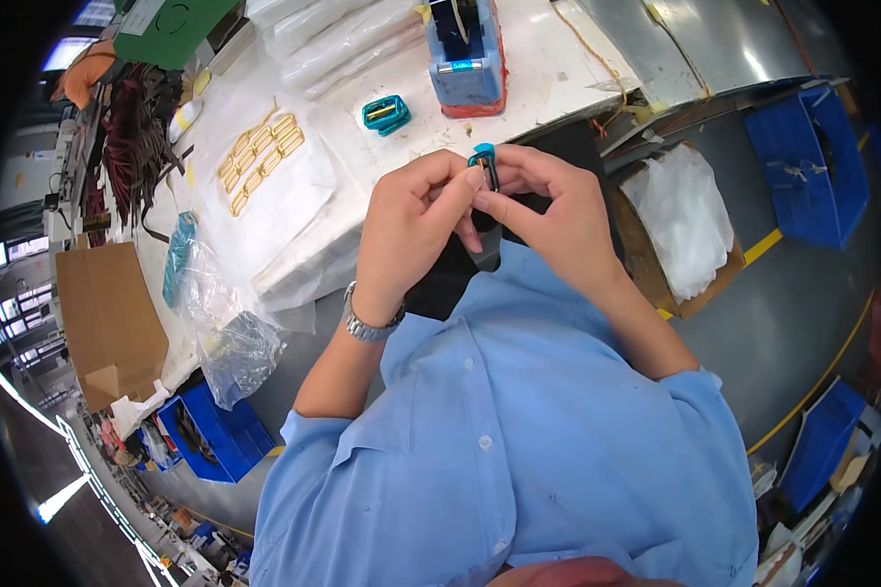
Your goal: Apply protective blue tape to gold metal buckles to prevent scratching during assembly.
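Both my hands meet in front of my chest, just off the table's front edge. Between their fingertips is a small buckle [484,158], teal at its top, with dark and gold parts below. My left hand [406,215] pinches it from the left, thumb and fingers closed. My right hand [563,205] grips its other side, also closed; fingers cover part of the buckle. A teal-covered buckle with a gold bar [386,114] lies on the table beyond my left hand. Farther left, several gold buckles [258,157] lie in rows on a white sheet [299,191].
A blue tape dispenser [466,68] stands on the white table [548,83] beyond my hands. Clear plastic rolls [328,44] lie at the back, dark strips [132,137] at the left. On the right is a cardboard box [646,235] with white plastic; blue bins [808,171] stand around.
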Demonstrator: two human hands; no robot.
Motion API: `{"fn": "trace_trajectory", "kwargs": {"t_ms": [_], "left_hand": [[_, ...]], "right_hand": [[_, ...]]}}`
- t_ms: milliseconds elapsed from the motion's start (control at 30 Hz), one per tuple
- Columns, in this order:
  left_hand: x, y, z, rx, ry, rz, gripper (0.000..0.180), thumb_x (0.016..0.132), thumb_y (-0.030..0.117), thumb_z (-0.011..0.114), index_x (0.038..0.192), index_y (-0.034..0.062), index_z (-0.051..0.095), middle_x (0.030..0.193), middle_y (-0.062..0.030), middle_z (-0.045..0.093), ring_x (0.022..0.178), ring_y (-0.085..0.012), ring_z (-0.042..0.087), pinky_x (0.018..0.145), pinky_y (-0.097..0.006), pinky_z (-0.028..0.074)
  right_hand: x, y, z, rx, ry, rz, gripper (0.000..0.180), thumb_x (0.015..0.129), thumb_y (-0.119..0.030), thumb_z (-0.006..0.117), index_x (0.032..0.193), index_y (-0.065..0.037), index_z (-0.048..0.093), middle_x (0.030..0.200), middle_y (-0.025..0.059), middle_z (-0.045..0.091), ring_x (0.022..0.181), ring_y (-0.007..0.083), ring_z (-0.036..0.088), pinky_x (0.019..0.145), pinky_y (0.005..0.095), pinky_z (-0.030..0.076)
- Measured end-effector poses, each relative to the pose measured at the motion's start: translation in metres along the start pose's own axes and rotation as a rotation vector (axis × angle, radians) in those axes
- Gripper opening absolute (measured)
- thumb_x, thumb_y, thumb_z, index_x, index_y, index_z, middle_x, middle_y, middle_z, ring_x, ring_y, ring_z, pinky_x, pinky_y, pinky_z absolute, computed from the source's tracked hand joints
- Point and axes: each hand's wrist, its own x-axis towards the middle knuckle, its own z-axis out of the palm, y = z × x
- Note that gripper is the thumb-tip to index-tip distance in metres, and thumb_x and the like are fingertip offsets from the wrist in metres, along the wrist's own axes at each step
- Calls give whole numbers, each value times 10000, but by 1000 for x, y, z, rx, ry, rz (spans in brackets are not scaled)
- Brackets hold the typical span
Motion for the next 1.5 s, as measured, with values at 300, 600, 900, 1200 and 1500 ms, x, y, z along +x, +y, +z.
{"fn": "trace_trajectory", "kwargs": {"t_ms": [300, 600, 900, 1200, 1500], "left_hand": [[-26, -18, -27, -282, -89, -134, 234, 1074, 161, 628, 907, 3, 674, 741, 7, 607, 542, -58, 520, 453, -235, 478], [-27, -27, -41, -415, -190, -213, 239, 1054, 175, 662, 861, 35, 670, 760, 33, 597, 578, -26, 472, 445, -224, 440], [-38, -6, -25, 732, 181, 365, 399, 869, 131, 861, 1223, 43, 699, 973, -97, 695, 811, -236, 689, 707, -327, 566], [17, 1, -82, 999, 339, 647, 337, 875, 138, 810, 1193, 63, 727, 1148, -124, 744, 1003, -339, 718, 826, -420, 578], [64, 5, -110, 1115, 137, 537, 342, 900, 133, 800, 1229, 51, 751, 1187, -138, 761, 1083, -340, 715, 954, -406, 561]], "right_hand": [[2, -15, 2, -288, -324, 38, 295, 1082, -137, 631, 1322, 0, 733, 1017, 79, 804, 828, 147, 722, 790, 284, 573], [10, 2, 5, 183, -375, 339, 242, 1102, -157, 606, 1087, 56, 721, 938, 108, 778, 799, 148, 768, 723, 276, 613], [14, 11, 30, 42, -55, 236, 209, 1074, -133, 663, 1041, 60, 733, 845, 92, 783, 711, 126, 752, 662, 257, 589], [30, 19, 40, 204, -76, 204, 292, 1095, -185, 634, 1276, 43, 660, 1091, 111, 796, 894, 129, 750, 802, 272, 579], [11, 42, 21, 183, -168, 294, 279, 1098, -141, 610, 1317, 26, 654, 1154, 122, 787, 960, 137, 736, 854, 290, 583]]}}
